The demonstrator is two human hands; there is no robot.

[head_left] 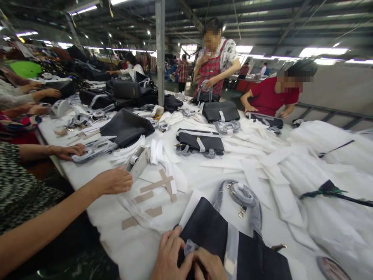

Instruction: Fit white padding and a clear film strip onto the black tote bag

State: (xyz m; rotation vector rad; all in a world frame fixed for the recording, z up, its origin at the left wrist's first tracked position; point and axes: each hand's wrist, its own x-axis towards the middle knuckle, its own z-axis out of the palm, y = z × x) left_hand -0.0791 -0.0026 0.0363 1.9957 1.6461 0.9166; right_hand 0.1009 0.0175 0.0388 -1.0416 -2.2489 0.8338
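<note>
Bag (253, 256) lies flat on the near tabletop (134, 252), presumably keeping its left edge within reach: my left hand (168, 252) seems pinched narrow on plastic wrap (190, 247); my right hand (211, 264) curls against it, grip unclear to me. Wrapped strap (241, 194) rests beyond. Bare room opens leftward, up to cardboard strips (157, 184).

Blk bag (204, 221) is cut off by btm edge, as are L hand (170, 252) & R hand (210, 265); clear plastic (190, 246) betw. them part. hidden; round item (332, 268) can't be ID'd.
</note>
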